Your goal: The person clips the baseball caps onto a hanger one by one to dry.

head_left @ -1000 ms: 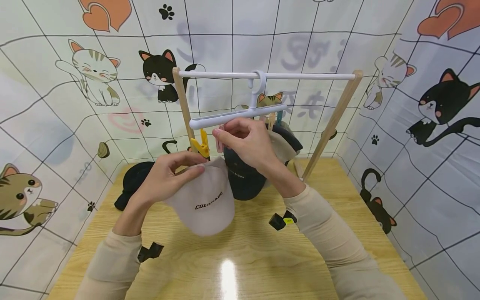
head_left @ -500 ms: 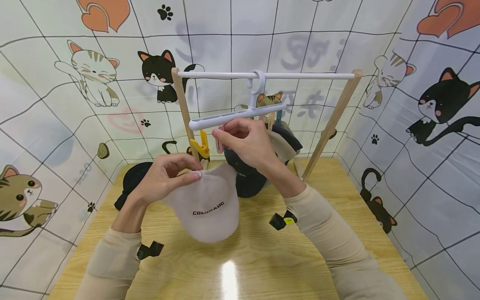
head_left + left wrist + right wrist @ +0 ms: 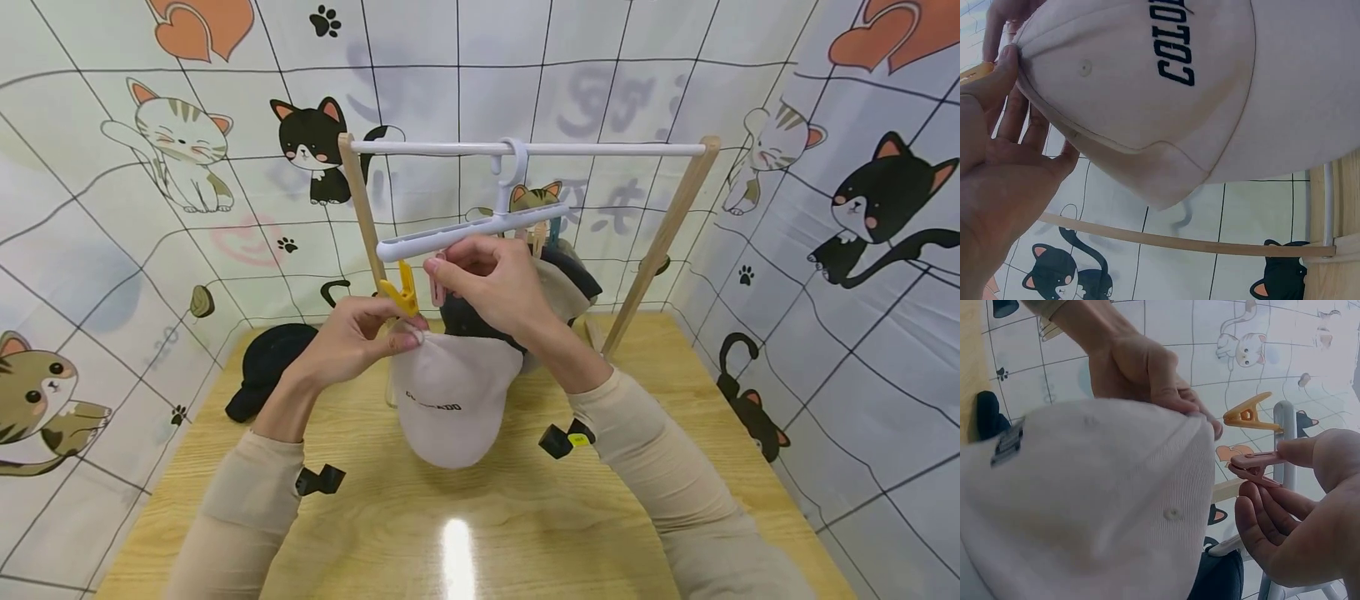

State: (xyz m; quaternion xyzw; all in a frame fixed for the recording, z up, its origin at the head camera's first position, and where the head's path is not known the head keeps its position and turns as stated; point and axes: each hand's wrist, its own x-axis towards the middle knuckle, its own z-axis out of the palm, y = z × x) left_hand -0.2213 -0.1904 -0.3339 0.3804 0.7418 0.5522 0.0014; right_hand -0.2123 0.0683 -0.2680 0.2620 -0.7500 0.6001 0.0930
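Observation:
My left hand [image 3: 360,342] pinches the top of a pale cap [image 3: 457,392] with dark lettering, between thumb and fingers. The cap hangs brim down below a white hanger [image 3: 442,240]. My right hand [image 3: 498,283] pinches a pink clothespin [image 3: 1257,467] under the hanger bar, its tip facing the cap but apart from it. A yellow clothespin [image 3: 1250,414] hangs at the hanger's left end, right by my left fingers. Behind my right hand, dark and beige caps [image 3: 566,287] hang from further pegs, partly hidden.
The hanger hooks over a white rod [image 3: 615,150] on a wooden-legged rack [image 3: 663,242]. A black cap [image 3: 273,362] lies on the wooden table [image 3: 360,517] at the left. Cloth with cat drawings [image 3: 315,150] surrounds the table.
My left hand has moved right with the pale cap, after a small dip, bringing it nearer the clothespins and in front of the dark cap. My right hand stays in place.

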